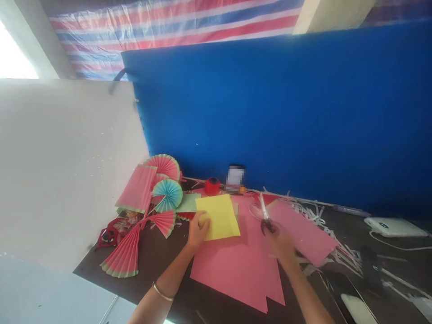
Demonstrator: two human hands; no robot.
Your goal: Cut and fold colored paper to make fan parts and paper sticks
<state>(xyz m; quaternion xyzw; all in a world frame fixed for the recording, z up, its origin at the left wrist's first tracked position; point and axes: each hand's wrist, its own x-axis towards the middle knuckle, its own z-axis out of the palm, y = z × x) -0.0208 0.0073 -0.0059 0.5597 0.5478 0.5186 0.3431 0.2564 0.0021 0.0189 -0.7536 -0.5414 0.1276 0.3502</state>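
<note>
My left hand [197, 229] rests on the left edge of a yellow paper sheet [221, 216], fingers curled on it, holding it down on the dark table [158, 256]. My right hand [281, 245] is blurred by motion and grips a pair of scissors [265, 216] with the blades pointing up and away. Both hands are over pink paper sheets [236, 265] spread on the table. Another pink sheet [303, 231] lies to the right of the scissors.
Folded pink and teal paper fans [158, 193] lie at the left. A red tape roll [212, 186] stands by the blue wall [286, 121]. White paper strips [320, 216], a white device [393, 226] with a cable and a phone [357, 308] lie at the right. A white board [64, 166] stands left.
</note>
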